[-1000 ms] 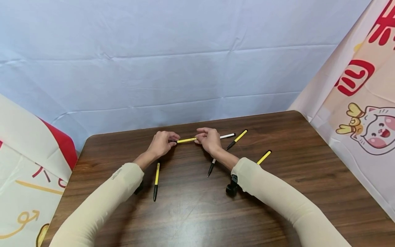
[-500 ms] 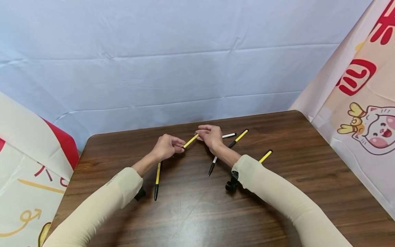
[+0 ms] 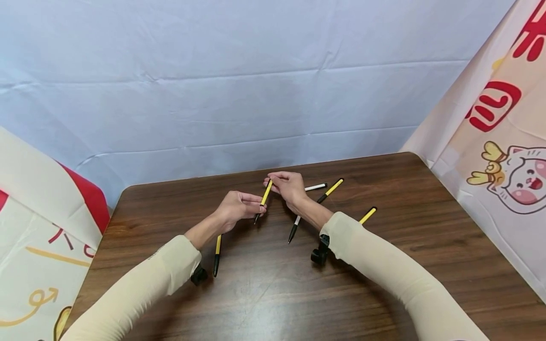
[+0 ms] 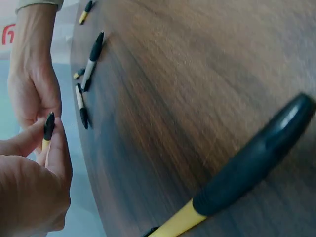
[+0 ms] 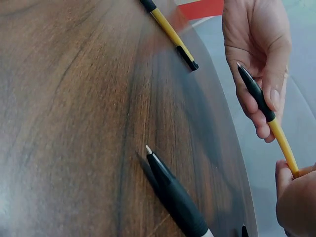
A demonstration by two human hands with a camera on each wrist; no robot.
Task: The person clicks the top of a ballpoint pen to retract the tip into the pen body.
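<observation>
Between my hands a yellow ballpoint pen with a black grip (image 3: 267,192) is held up at a steep tilt, its tip pointing down. My left hand (image 3: 235,208) pinches it around the black grip between thumb and fingers. At the upper end, my right hand (image 3: 290,189) pinches the yellow barrel, and its fingers hide that end. In the right wrist view the pen's metal tip sticks out past the left hand (image 5: 259,59). Below the left wrist lies another yellow pen (image 3: 217,255), partly covered by the hand.
Right of the hands lie a white pen (image 3: 315,187), a yellow pen (image 3: 332,189), another white pen with a black grip (image 3: 292,232) and a yellow pen (image 3: 368,215) half hidden by the right sleeve. The wooden table (image 3: 264,293) meets a pale cloth backdrop (image 3: 239,109) behind.
The pen has turned from nearly level to steeply tilted. My left hand has moved right and nearer with the grip end; the right hand has risen slightly at the other end.
</observation>
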